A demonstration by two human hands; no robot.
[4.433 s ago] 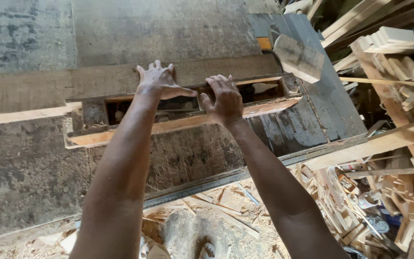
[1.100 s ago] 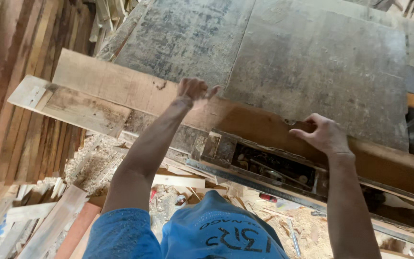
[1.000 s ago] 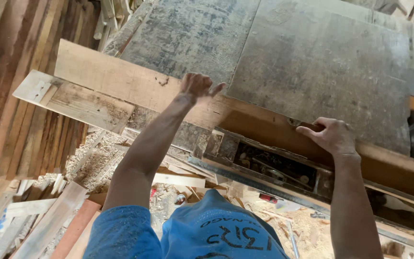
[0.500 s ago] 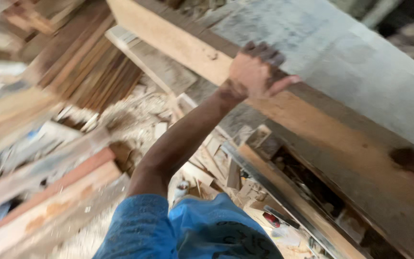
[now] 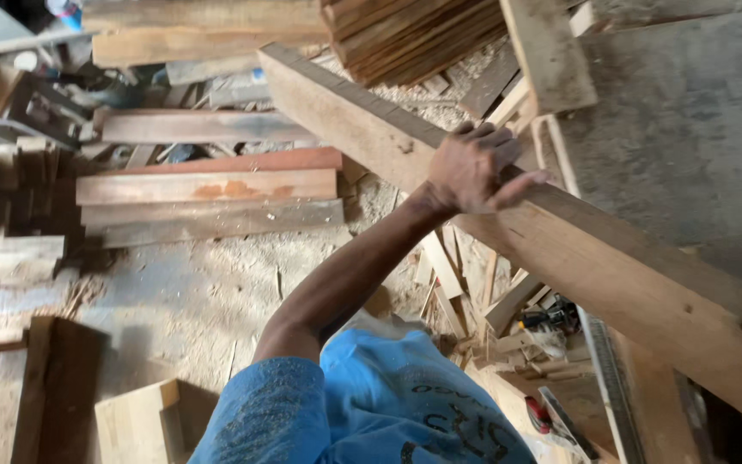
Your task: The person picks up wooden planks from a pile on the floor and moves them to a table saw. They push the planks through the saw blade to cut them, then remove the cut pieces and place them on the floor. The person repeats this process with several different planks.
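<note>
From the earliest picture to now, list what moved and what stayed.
The long plank has slid off the grey machine table, its end now out over the sawdust floor. The right hand has left view. The left hand stays pressed on the plank.

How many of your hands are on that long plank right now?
1 for sure: the left hand grips the long plank near its middle, fingers over the far edge. The right hand is all but out of frame at the lower right edge, so its contact may be hidden.

Soft daylight, mild blur, shadowed right edge
</note>
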